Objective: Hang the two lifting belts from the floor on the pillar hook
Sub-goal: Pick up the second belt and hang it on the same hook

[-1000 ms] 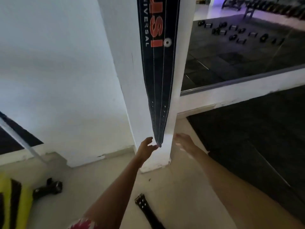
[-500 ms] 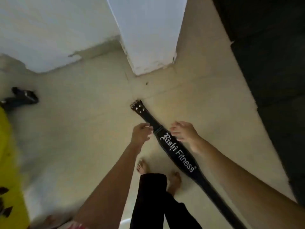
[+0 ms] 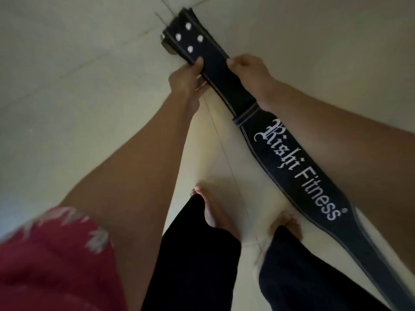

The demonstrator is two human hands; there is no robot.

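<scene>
- Down on the pale floor (image 3: 67, 90), the black lifting belt (image 3: 289, 162) lies stretched flat in front of your bare feet (image 3: 215, 209), its riveted buckle end (image 3: 186, 39) pointing away from you.
- Half a second ago your hands only flanked that belt; now both have closed in on its narrow part.
- Your left hand (image 3: 186, 79) curls round the near edge, thumb on top, fingers apparently beneath.
- Your right hand (image 3: 249, 72) pinches the opposite edge; how far its fingers wrap under, I cannot tell.
- A second ago another belt hung on the pillar; that is out of view now, so this looks like the second pickup.
- No lift shows yet.
</scene>
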